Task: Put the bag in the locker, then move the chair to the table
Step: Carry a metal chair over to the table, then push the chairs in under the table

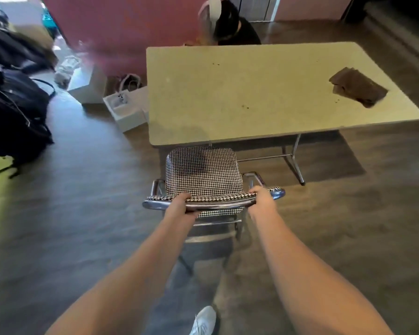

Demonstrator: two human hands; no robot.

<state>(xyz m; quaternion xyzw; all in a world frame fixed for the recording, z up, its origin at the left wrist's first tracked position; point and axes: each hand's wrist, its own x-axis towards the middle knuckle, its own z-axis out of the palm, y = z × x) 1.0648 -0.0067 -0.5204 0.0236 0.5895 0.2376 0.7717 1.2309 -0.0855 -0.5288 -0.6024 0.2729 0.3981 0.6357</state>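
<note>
A chair (203, 171) with a black-and-white houndstooth seat and a chrome frame stands on the floor, its seat front just at the near edge of the pale rectangular table (264, 93). My left hand (180, 205) grips the left part of the chair's backrest top. Over the right part of the same backrest, my right hand (261, 198) is closed. A black backpack (15, 112) sits at the far left of the view. No locker can be made out.
A dark brown folded cloth (357, 87) lies on the table's right end. White boxes (128, 108) and a bag stand on the floor left of the table. A person in black (232, 27) sits behind the table. My white shoe (203, 320) is below the chair.
</note>
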